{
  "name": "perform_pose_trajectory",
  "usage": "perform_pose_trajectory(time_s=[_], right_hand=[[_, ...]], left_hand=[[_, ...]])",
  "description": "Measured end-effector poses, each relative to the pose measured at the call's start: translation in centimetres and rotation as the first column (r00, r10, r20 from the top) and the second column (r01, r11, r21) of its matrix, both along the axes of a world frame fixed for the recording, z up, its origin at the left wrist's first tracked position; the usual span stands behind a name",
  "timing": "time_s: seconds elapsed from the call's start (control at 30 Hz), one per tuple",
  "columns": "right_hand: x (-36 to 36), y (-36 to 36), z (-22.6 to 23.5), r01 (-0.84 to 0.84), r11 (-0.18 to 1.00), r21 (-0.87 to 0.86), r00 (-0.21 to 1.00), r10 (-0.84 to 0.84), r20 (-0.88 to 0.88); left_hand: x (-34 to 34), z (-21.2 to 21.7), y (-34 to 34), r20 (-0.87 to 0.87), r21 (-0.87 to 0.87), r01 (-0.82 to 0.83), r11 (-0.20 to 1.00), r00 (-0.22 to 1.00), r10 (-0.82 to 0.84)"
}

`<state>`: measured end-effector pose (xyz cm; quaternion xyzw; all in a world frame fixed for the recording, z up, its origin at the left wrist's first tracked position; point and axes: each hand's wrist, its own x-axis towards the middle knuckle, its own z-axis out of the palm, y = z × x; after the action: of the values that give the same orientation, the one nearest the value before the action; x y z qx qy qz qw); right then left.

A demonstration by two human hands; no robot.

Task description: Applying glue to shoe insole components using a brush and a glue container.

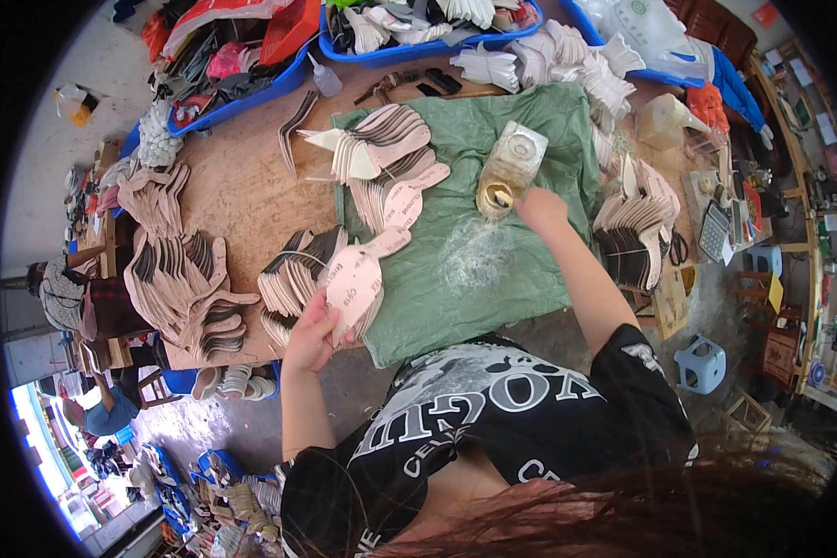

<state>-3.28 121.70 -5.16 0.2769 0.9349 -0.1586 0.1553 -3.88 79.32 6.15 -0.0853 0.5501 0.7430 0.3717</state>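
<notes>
My left hand (311, 337) is closed on a pink shoe insole board (355, 286), gripping its wide end. The board's narrow end points up and to the right, over a green plastic sheet (544, 265). In my right hand (541, 212) is a brush (504, 198), its head inside a cut-open plastic glue container (523, 147). A whitish dried smear (474, 256) marks the sheet just below the container. Beside the left hand lies a tied bundle of insole boards (293, 270); another stack (381, 139) fans out across the sheet's left part.
More insole bundles lie on the wooden table (242, 177), at its left end (172, 279) and right end (637, 223). Along the far edge stand blue bins (428, 48) of shoe parts and a small squeeze bottle (325, 76). Black scissors (679, 246) rest at right. A blue stool (700, 363) stands on the floor.
</notes>
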Motion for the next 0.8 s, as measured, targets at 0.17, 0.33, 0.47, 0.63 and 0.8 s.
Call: perform_pose_trajectory(time_s=[0.17,0.33,0.47,0.63,0.8], right_hand=[[-2.2,-0.3,-1.0,-0.027,0.999,-0.019,0.993,0.029,0.114],[-1.1,-0.3,0.6,-0.009,1.0,-0.027,0.995,0.012,0.096],[0.6,0.1,0.0,-0.036,0.999,-0.006,0.998,0.036,0.054],[2.1,-0.1,-1.7,0.053,0.999,-0.01,0.996,-0.054,-0.069],[3.7,-1.1,0.3,0.08,0.994,-0.073,0.996,-0.082,-0.029]], left_hand=[[3.3,-3.6,-2.1,0.067,0.008,-0.05,0.999,0.997,0.049],[5.1,-6.3,-0.7,0.033,-0.174,-0.129,0.976,0.99,0.137],[5.7,-8.3,1.0,-0.014,-0.263,-0.088,0.961,0.996,0.088],[6.0,-9.8,3.4,-0.048,-0.277,-0.102,0.955,0.995,0.093],[6.0,-10.9,4.8,-0.025,-0.256,-0.094,0.962,0.996,0.091]])
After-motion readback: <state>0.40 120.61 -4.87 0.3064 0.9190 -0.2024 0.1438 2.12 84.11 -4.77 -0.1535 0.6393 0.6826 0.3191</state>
